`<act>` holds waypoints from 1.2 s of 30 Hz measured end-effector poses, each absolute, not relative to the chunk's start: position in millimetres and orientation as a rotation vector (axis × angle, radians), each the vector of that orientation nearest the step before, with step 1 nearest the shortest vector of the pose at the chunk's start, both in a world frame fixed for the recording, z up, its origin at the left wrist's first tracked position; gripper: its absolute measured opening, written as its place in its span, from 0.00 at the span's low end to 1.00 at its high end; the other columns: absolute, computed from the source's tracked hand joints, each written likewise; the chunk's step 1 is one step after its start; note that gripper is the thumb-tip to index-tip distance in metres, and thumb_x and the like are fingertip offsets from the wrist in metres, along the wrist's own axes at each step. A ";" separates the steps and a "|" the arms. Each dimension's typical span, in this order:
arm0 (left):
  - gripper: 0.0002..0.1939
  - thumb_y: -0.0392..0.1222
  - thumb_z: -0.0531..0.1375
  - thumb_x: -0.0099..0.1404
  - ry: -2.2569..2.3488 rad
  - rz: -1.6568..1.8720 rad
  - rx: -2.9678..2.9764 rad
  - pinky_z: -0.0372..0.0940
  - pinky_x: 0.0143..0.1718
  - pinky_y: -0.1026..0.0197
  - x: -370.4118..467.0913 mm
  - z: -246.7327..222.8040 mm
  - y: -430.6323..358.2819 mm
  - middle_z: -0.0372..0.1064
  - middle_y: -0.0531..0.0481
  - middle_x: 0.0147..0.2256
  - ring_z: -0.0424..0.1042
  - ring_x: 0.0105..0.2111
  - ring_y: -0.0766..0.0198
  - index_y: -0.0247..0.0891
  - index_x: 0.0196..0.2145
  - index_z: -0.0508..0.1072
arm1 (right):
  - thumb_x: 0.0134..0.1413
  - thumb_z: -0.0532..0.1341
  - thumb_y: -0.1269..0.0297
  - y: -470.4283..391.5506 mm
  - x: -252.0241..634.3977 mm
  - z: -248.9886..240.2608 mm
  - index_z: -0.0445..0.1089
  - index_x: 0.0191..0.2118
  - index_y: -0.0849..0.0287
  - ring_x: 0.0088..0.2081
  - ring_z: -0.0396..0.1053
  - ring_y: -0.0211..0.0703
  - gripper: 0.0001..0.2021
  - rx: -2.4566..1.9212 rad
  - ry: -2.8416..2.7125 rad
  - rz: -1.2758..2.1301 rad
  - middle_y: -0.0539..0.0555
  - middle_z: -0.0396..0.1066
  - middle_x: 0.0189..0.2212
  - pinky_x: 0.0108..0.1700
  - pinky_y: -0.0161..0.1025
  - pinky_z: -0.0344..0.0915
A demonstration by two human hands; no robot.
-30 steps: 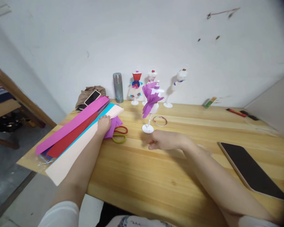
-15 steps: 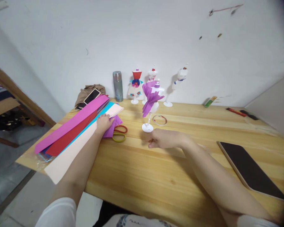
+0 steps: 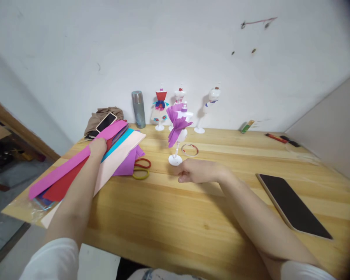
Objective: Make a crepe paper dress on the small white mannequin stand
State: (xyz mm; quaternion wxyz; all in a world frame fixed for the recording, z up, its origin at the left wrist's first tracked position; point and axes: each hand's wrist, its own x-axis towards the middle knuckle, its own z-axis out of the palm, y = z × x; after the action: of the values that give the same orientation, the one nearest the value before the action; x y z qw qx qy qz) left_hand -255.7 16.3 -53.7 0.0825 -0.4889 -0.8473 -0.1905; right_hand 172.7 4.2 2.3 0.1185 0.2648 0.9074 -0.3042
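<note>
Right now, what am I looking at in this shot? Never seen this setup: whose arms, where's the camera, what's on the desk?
No machine: a person's two bare hands, filmed by one camera worn on their head, looking forward and down. The left hand rests on a stack of coloured paper strips at the edge of the wooden table. The right hand lies loosely curled beside the white base of a small mannequin dressed in purple paper; it grips nothing visible. Also there: scissors, a tablet, more mannequins and a flask by the wall.
</note>
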 end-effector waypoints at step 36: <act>0.24 0.50 0.49 0.74 -2.714 -0.519 -1.343 0.61 0.36 0.61 -308.4 -4.4 12.5 0.75 0.44 0.32 0.72 0.37 0.56 0.28 0.44 0.78 | 0.58 0.59 0.68 12.9 170.6 -10.0 0.54 0.23 0.58 0.27 0.53 0.34 0.15 0.697 2.682 -0.933 0.44 0.53 0.21 0.33 0.37 0.49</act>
State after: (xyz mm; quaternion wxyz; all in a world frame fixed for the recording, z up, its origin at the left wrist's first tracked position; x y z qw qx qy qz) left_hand -308.4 12.5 -4.4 0.0346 -0.4368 -0.8829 -0.1687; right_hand 170.6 12.9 -10.0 0.1088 0.2369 0.9118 -0.3173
